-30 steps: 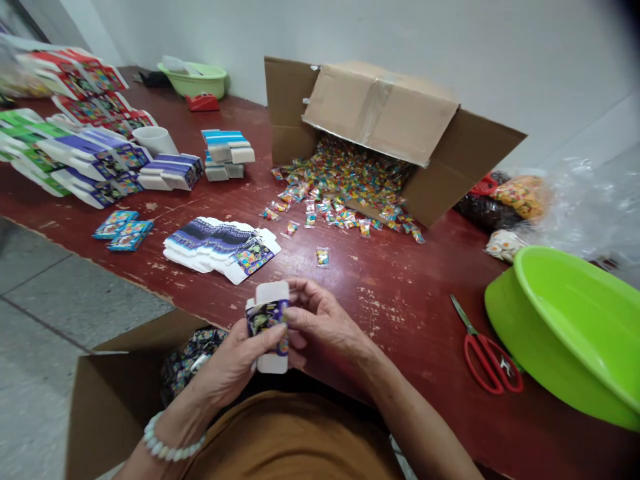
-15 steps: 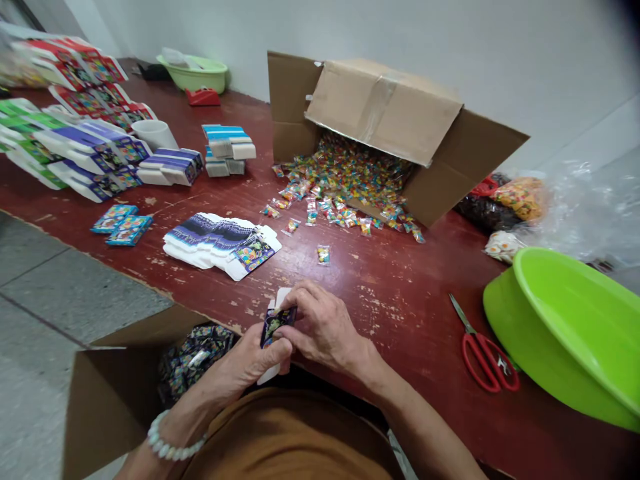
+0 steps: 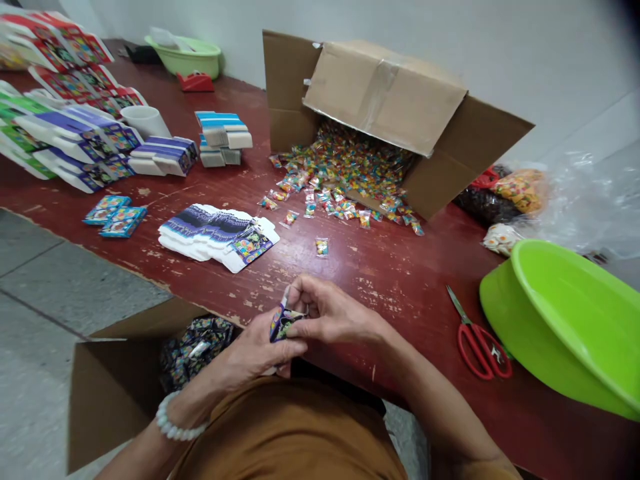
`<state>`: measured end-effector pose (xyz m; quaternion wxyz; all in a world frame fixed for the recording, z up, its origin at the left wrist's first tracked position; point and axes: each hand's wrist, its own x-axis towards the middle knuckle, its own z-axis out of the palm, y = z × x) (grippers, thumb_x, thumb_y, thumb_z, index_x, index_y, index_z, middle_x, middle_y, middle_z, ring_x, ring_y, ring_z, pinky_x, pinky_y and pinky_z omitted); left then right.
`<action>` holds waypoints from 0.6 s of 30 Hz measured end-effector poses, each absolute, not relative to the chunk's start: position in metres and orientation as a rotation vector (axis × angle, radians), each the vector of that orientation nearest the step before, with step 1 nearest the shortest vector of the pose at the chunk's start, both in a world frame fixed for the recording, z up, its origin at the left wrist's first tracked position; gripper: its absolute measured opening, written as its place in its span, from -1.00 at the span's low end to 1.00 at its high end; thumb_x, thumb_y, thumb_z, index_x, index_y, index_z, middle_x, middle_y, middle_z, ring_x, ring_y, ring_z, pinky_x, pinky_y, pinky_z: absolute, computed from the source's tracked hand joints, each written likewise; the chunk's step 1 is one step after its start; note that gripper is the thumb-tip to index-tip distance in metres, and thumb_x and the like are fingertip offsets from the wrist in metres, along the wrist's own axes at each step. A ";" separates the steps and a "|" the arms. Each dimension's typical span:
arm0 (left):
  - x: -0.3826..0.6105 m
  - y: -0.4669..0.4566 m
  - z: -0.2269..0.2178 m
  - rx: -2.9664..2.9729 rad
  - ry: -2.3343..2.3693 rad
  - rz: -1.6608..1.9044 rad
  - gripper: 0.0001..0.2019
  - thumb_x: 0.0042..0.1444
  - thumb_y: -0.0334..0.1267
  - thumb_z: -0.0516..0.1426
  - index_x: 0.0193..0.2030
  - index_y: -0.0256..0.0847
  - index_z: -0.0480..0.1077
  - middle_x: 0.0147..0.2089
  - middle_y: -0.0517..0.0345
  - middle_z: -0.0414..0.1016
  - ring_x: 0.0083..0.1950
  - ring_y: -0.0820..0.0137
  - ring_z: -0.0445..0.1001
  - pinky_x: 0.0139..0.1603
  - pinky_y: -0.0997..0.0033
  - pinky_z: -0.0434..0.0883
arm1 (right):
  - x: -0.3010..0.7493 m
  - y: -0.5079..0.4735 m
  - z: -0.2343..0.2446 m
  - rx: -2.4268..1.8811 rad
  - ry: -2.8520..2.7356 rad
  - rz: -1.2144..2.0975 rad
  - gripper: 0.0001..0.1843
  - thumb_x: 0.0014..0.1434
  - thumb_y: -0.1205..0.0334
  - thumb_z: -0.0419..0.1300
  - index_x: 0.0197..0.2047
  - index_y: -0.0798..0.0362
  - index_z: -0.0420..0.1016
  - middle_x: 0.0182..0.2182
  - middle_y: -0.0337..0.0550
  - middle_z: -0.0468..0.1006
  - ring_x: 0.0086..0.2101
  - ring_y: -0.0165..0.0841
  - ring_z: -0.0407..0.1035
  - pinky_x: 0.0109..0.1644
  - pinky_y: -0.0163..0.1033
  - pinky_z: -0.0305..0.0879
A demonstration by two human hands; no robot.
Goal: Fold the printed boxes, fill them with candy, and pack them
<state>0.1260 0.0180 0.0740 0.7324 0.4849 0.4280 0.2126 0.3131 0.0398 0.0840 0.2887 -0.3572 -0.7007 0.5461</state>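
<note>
Both hands hold one small printed candy box (image 3: pixel 283 324) at the table's front edge. Its white end flap stands up at the top. My left hand (image 3: pixel 260 343) wraps round the lower part, with the thumb across the front. My right hand (image 3: pixel 325 313) grips the upper right side, thumb on the printed face and fingers bent behind the flap. What is inside the box is hidden. Beyond the hands lie a fanned stack of flat purple boxes (image 3: pixel 215 233) and a single wrapped candy (image 3: pixel 321 247).
A tipped carton (image 3: pixel 385 93) spills wrapped candies (image 3: pixel 350 173). Red-handled scissors (image 3: pixel 483 347) and a green basin (image 3: pixel 520 320) are at right. Two blue boxes (image 3: pixel 123 221), stacked flat boxes (image 3: pixel 80 140) and a paper-white cup (image 3: pixel 145 122) sit left. Below the edge stands an open carton (image 3: pixel 110 400) of dark packets.
My right fingers have moved over the top end of the box, and its flap now stands more edge-on. The box has tilted. The whole view has shifted slightly.
</note>
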 end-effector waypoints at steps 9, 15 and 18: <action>0.138 0.020 0.059 1.006 1.223 0.868 -0.67 -0.07 -0.03 0.39 -0.38 -0.26 0.49 -0.44 0.15 0.55 -0.43 0.37 0.50 -0.45 0.45 0.50 | 0.288 0.026 0.063 -1.212 -1.335 1.241 -0.79 0.20 0.10 0.25 -0.35 0.07 0.50 -0.40 -0.20 0.51 -0.44 -0.40 0.37 -0.38 -0.30 0.31; 0.134 0.015 0.057 0.967 1.174 1.102 -0.37 -0.06 -0.12 0.42 0.11 -0.11 0.25 -0.15 0.13 0.67 -0.25 0.30 0.65 -0.29 0.33 0.61 | 0.293 0.028 0.065 -1.273 -1.329 1.185 -0.78 0.21 0.09 0.23 -0.33 0.07 0.51 -0.44 -0.23 0.55 -0.41 -0.39 0.39 -0.31 -0.30 0.29; 0.137 0.009 0.059 0.988 1.193 1.204 -0.23 -0.02 -0.18 0.40 0.27 -0.04 0.12 -0.09 0.11 0.67 -0.23 0.30 0.67 -0.26 0.34 0.63 | 0.284 0.025 0.060 -1.233 -1.195 1.223 -0.68 0.20 0.12 0.25 -0.01 0.04 0.42 -0.39 -0.25 0.58 -0.36 -0.37 0.45 -0.25 -0.28 0.34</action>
